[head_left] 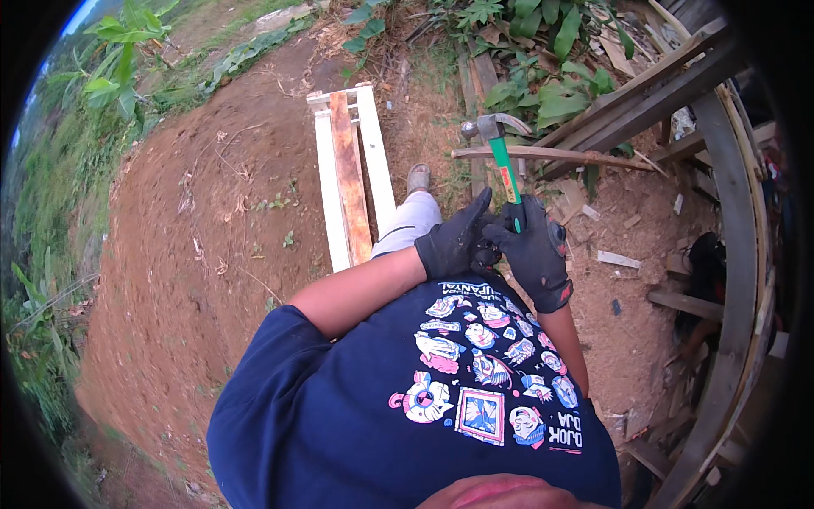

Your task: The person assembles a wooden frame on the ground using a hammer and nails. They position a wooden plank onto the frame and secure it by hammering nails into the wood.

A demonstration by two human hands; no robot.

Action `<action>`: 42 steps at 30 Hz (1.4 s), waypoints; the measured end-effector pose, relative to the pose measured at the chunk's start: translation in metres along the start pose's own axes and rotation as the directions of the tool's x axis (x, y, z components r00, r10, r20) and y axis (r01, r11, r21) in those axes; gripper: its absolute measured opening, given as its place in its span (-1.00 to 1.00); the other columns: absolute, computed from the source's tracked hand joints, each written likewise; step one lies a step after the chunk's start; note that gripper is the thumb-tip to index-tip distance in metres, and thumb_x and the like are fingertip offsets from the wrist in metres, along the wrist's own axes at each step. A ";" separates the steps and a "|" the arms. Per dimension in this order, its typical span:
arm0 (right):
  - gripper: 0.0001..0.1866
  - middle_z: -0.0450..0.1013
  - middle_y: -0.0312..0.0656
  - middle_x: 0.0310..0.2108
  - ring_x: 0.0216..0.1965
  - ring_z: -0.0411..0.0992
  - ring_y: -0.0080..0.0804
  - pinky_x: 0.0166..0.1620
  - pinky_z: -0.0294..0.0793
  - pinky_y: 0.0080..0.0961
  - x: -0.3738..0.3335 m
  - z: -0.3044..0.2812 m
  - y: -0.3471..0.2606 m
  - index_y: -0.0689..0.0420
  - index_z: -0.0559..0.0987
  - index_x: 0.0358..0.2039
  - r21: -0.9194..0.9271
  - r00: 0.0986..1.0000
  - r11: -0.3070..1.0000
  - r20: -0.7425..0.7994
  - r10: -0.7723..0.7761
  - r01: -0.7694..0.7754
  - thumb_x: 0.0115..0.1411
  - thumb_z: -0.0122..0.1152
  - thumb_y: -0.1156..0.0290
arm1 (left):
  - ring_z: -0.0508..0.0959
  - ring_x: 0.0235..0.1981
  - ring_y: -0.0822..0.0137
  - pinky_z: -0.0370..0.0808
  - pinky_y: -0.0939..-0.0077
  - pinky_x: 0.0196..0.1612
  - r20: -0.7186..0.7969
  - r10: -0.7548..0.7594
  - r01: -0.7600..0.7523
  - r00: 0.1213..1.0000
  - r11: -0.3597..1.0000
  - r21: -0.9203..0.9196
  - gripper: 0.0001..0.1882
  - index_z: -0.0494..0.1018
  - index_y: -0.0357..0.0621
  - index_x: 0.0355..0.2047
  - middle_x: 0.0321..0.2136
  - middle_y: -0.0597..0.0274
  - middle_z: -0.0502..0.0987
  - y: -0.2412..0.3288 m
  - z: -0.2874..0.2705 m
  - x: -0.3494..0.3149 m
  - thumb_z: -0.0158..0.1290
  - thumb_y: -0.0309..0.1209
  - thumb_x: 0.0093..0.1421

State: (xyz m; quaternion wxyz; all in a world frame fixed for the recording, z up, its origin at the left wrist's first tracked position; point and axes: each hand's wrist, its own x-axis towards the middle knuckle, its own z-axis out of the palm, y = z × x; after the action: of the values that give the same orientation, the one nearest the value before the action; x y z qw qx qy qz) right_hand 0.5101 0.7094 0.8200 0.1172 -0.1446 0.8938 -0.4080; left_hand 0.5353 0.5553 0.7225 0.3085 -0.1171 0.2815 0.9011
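A claw hammer (502, 157) with a grey metal head and a green handle points away from me. My right hand (538, 254), in a black glove, is closed around the black lower end of its handle. Close beside it, my left hand (454, 242), also in a black glove, has one finger or thumb raised and the others curled. Whatever those curled fingers hold, if anything, is hidden. Ahead and left of my hands lies a long wooden frame (379, 157) with white side rails and a brown, scorched-looking plank (346, 161) along its middle.
My light-trousered leg and shoe (419, 176) are beside the frame. A thin wooden strip (577, 155) crosses behind the hammer. Grey beams (632, 93) and stacked timber line the right. Wood scraps (619, 259) litter the dirt there; a soil slope (186, 280) fills the left.
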 end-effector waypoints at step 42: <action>-0.75 0.36 -0.35 -0.53 -0.73 0.19 -0.69 -0.69 0.13 -0.68 0.430 0.053 0.018 0.10 0.47 -0.13 0.849 0.152 0.422 -0.394 0.907 -0.318 0.26 0.33 0.60 | 0.10 -0.72 0.53 0.04 0.44 -0.61 -0.436 -0.335 0.549 0.835 0.554 0.626 -0.61 0.52 0.06 -0.36 -0.72 0.55 0.17 0.622 -0.356 0.460 -0.05 -0.01 0.52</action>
State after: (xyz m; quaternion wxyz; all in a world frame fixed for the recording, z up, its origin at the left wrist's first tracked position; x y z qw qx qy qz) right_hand 0.1248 0.5314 0.7331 -0.1222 0.5252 0.6150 -0.5753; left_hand -0.1978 0.1693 0.5262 0.5064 -0.1715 0.6158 0.5787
